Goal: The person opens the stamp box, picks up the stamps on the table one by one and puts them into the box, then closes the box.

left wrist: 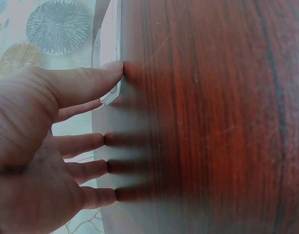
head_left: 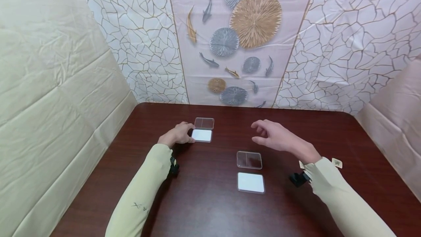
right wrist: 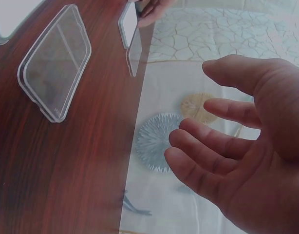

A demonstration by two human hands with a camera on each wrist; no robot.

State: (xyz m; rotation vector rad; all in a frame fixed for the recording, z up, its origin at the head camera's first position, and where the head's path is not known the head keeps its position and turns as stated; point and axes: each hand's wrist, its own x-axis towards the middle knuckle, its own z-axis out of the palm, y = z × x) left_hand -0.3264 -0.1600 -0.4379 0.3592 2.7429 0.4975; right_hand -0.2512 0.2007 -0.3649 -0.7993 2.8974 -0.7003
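My left hand [head_left: 179, 134] is at the far left of the table, thumb and index finger at opposite edges of a flat clear case with a white face [head_left: 202, 135], pinching its left end. In the left wrist view the thumb [left wrist: 91, 83] lies along the case edge, and the other fingertips reach down to the tabletop. Just behind that case lies a see-through flat case [head_left: 204, 123]. My right hand [head_left: 279, 136] hovers with loosely bent fingers and holds nothing. Nearer me lie another see-through case [head_left: 249, 160] and a second white-faced case [head_left: 251, 183].
The dark red wooden table [head_left: 204, 207] ends at a patterned cloth backdrop [head_left: 148, 46], with plain cloth at the left side. Small cream tags [head_left: 337, 162] show beside the right wrist. A black wrist mount [head_left: 298, 179] hangs under the right sleeve.
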